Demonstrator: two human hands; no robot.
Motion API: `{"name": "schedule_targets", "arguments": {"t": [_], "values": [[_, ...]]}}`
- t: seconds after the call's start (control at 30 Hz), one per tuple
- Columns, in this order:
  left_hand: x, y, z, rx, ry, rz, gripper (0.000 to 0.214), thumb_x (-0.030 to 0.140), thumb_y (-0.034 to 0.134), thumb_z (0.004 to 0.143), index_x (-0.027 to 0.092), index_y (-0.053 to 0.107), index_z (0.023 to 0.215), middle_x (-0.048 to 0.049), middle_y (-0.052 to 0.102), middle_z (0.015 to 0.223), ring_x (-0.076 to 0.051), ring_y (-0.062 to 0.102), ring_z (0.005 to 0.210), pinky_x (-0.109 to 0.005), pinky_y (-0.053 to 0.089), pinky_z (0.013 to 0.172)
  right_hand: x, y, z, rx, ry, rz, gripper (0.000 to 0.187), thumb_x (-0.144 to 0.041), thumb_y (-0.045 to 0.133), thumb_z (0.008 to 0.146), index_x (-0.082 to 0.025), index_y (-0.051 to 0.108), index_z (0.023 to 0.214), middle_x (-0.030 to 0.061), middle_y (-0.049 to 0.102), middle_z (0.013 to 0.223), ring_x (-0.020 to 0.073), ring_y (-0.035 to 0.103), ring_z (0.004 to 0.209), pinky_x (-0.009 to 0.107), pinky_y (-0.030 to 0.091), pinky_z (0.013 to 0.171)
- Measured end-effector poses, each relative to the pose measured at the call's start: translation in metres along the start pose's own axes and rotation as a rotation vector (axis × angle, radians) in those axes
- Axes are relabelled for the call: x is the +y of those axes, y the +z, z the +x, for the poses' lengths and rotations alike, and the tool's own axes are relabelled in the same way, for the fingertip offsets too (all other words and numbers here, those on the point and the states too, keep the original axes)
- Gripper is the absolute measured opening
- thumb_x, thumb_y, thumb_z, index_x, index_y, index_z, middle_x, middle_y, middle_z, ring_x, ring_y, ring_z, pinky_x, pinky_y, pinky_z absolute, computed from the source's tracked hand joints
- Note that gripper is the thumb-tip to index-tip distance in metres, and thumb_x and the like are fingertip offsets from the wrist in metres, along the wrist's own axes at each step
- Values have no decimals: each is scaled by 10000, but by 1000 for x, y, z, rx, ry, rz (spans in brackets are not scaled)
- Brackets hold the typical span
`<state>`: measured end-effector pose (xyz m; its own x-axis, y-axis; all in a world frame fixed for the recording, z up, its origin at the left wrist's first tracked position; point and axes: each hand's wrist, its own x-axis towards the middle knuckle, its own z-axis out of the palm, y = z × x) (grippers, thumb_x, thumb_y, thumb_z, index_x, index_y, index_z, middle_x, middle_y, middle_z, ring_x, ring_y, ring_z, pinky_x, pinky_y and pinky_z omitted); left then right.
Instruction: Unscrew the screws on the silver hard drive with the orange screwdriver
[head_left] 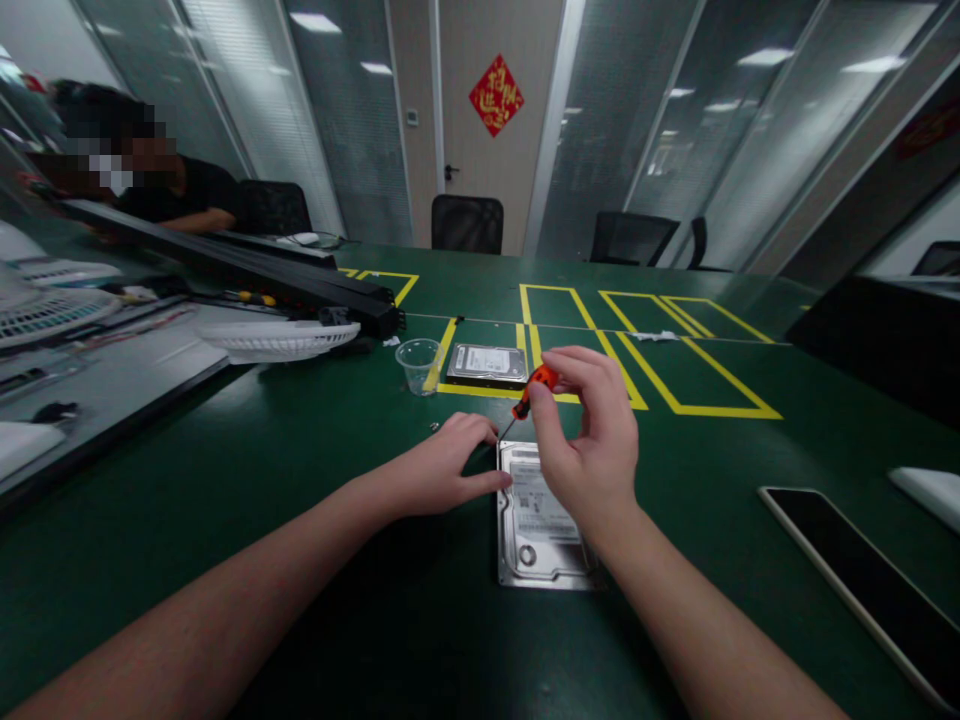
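Note:
A silver hard drive (538,515) with a white label lies flat on the green table in front of me. My right hand (596,445) is closed round the orange and black handle of a small screwdriver (530,390). The screwdriver is tilted, its thin tip down at the drive's far left corner. At that same corner, my left hand (442,465) grips the drive's left side, thumb on the edge and fingertips close to the tip. Part of the drive's right side is hidden behind my right hand.
Beyond my hands sit a second hard drive (487,363) and a clear plastic cup (418,366). Tiny metal bits (434,427) lie near the cup. A phone (855,570) rests on the right. White fan parts (277,340) and a long black frame (300,280) fill the left, near a seated person (199,195).

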<state>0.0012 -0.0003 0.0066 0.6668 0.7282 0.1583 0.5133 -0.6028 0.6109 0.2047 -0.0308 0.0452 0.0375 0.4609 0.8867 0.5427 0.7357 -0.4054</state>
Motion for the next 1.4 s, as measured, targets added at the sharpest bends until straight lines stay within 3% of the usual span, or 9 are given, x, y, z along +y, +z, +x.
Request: {"name": "schedule_targets", "arguments": {"t": [0.33, 0.57, 0.8, 1.03, 1.4], "values": [[-3, 0, -1, 12, 22, -1, 349, 485, 791, 992, 233, 635, 1176, -127, 666, 1363, -343, 586, 1294, -541, 504, 1149, -1, 0, -1, -4, 21, 48, 293, -177, 580, 1061, -264, 721, 1303, 132, 679, 1365, 291, 683, 1298, 548, 628, 1055], [0, -1, -1, 2, 2, 10, 353, 466, 796, 987, 224, 633, 1187, -134, 665, 1368, -351, 584, 1297, -543, 508, 1138, 2, 1, -2, 10, 39, 41, 252, -199, 696, 1016, -264, 691, 1259, 121, 669, 1333, 290, 680, 1283, 528, 649, 1022], [-1, 0, -1, 20, 19, -6, 343, 474, 796, 985, 232, 643, 1174, -130, 676, 1357, -344, 591, 1290, -547, 506, 1152, 2, 1, -5, -15, 63, 107, 281, -197, 582, 1074, -282, 690, 1319, 114, 670, 1388, 281, 695, 1277, 533, 652, 1031], [0, 0, 0, 7, 4, 8, 340, 455, 803, 986, 228, 636, 1176, -131, 666, 1362, -348, 588, 1299, -536, 505, 1143, 2, 2, -1, -5, 6, 26, 279, -180, 677, 1023, -275, 686, 1285, 103, 685, 1267, 254, 699, 1158, 457, 665, 918], [-1, 0, -1, 11, 15, 12, 336, 460, 800, 992, 228, 638, 1174, -128, 668, 1366, -348, 583, 1307, -532, 504, 1144, 1, 0, -2, -13, 29, 66, 320, -166, 574, 1065, -280, 701, 1335, 110, 700, 1337, 279, 700, 1249, 532, 623, 1049]]}}
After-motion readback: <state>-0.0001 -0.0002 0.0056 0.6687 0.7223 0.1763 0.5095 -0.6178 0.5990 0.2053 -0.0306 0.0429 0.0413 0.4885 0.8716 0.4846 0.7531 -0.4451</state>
